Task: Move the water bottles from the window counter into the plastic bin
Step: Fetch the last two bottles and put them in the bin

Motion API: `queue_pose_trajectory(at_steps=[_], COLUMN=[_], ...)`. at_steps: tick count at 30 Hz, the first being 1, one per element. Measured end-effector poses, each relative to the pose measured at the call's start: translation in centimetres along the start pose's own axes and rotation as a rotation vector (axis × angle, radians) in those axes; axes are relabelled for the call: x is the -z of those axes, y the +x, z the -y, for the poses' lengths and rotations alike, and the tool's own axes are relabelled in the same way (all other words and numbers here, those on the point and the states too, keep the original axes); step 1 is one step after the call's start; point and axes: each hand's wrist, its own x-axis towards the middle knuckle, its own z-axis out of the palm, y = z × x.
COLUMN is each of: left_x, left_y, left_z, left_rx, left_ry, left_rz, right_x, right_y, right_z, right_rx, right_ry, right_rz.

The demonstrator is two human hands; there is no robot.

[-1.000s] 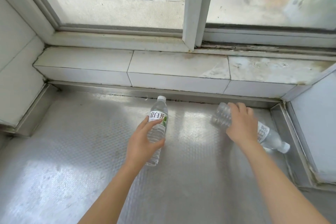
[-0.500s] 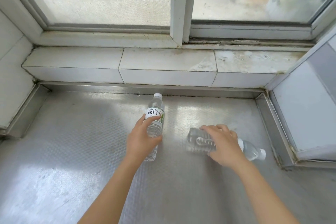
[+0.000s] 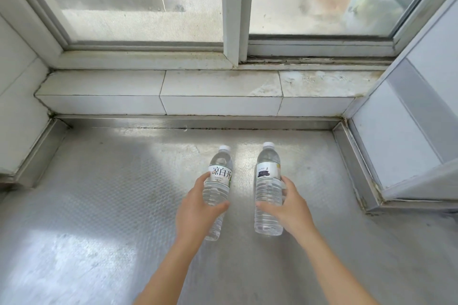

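Two clear water bottles with white caps and white labels are upright over the steel counter (image 3: 99, 205). My left hand (image 3: 195, 210) is wrapped around the lower half of the left bottle (image 3: 219, 176), whose label shows large characters. My right hand (image 3: 287, 208) grips the right bottle (image 3: 267, 181) at its middle, from the right side. The bottles stand side by side, a small gap between them. The plastic bin is not in view.
A tiled ledge (image 3: 198, 89) and a sliding window (image 3: 230, 7) run along the far side. White walls close in the counter on the left (image 3: 17, 106) and on the right (image 3: 401, 136). A raised steel lip (image 3: 352, 163) borders the right edge.
My right hand has turned its bottle from lying on its side to upright and brought it left, next to the other bottle. My left hand keeps its hold and has drawn nearer to me.
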Motion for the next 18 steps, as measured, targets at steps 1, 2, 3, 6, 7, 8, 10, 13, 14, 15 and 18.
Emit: queue_pose_trajectory(at_steps=[1, 2, 3, 6, 7, 8, 10, 13, 14, 15, 18], left_x=[0.2, 0.4, 0.6, 1.3, 1.4, 1.5, 1.5, 1.8, 1.9, 2.1, 2.5], left_y=[0.1, 0.4, 0.7, 1.1, 0.9, 0.6, -0.4, -2.8, -3.7, -4.8, -8.5], left_z=[-0.3, -0.5, -0.6, -0.7, -0.7, -0.6, -0.6, -1.4, -1.9, -2.4, -4.5], left_rx=[0.03, 0.055, 0.077, 0.14, 0.16, 0.171, 0.177, 0.129, 0.101, 0.072, -0.024], left_ry=[0.02, 0.018, -0.002, -0.109, -0.159, -0.215, -0.331, -0.461, -0.478, -0.489, -0.535], left_rz=[0.017, 0.035, 0.056, 0.11, 0.124, 0.136, 0.16, 0.184, 0.188, 0.194, 0.209], right_x=[-0.2, -0.3, -0.3, 0.2, 0.5, 0.7, 1.3, 2.7, 3.3, 4.0, 6.3], right_y=[0.0, 0.0, 0.1, -0.1, -0.6, -1.2, -2.7, -5.1, -6.0, -7.0, -10.5], right_z=[0.2, 0.5, 0.7, 1.0, 0.9, 0.8, 0.4, 0.2, 0.3, 0.4, 0.4], right_rx=[-0.017, -0.035, -0.069, -0.149, -0.145, -0.133, -0.105, -0.044, -0.015, 0.012, 0.092], right_ry=[0.015, 0.05, 0.103, 0.313, 0.353, 0.373, 0.398, 0.434, 0.449, 0.462, 0.51], right_rz=[-0.008, -0.02, -0.03, 0.002, 0.018, 0.031, 0.063, 0.096, 0.099, 0.098, 0.062])
